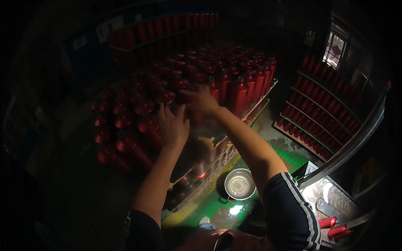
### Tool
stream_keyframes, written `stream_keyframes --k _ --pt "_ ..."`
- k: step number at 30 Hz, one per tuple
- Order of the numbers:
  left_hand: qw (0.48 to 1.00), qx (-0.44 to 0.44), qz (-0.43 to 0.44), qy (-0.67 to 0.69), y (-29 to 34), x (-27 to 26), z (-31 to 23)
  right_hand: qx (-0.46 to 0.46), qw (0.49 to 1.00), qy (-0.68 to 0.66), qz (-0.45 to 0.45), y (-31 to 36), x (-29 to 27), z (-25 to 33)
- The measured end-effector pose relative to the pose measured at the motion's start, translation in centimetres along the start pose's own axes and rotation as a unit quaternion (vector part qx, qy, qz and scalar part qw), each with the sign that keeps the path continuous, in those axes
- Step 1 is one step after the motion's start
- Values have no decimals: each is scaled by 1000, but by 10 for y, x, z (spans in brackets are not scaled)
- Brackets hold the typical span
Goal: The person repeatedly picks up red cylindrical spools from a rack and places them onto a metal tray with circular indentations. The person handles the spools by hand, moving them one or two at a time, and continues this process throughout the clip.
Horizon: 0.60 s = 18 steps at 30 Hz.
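Rows of shiny red bottles (239, 94) with narrow necks stand upright, close together, on a layered stack in front of me. My left hand (173, 129) reaches over the near side of the rows, fingers apart and pointing away, close to a bottle top (165, 96). Just right of it and farther in, my right hand (202, 100) stretches its fingers leftward over the same bottles. Shadow covers its fingertips, and I see no bottle gripped in either hand. Beneath my wrists lies a bare, worn patch of the stack's sheet (194, 152).
A round metal basin (240, 184) sits on the wet green floor by the stack. Right of it stands a tiered rack (320, 109) of red bottles. Lower right, several red bottles (337, 231) lie by a bright metal trough (335, 200). More bottles (163, 27) stand behind.
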State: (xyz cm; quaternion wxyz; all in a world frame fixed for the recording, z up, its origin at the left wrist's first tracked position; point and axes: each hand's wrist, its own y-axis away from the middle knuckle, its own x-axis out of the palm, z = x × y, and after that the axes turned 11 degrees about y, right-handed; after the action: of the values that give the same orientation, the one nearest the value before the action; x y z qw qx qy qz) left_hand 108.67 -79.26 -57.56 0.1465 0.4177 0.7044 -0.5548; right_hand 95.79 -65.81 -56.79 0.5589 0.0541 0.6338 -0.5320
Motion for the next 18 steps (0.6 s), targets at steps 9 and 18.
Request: stream_keyframes --k 9,18 --pt "981 128 -76 125 31 0 2 13 995 -31 -97 35 2 3" --pt "916 117 63 378 114 -64 -79 239 933 -130 -235 345 -175 -50"
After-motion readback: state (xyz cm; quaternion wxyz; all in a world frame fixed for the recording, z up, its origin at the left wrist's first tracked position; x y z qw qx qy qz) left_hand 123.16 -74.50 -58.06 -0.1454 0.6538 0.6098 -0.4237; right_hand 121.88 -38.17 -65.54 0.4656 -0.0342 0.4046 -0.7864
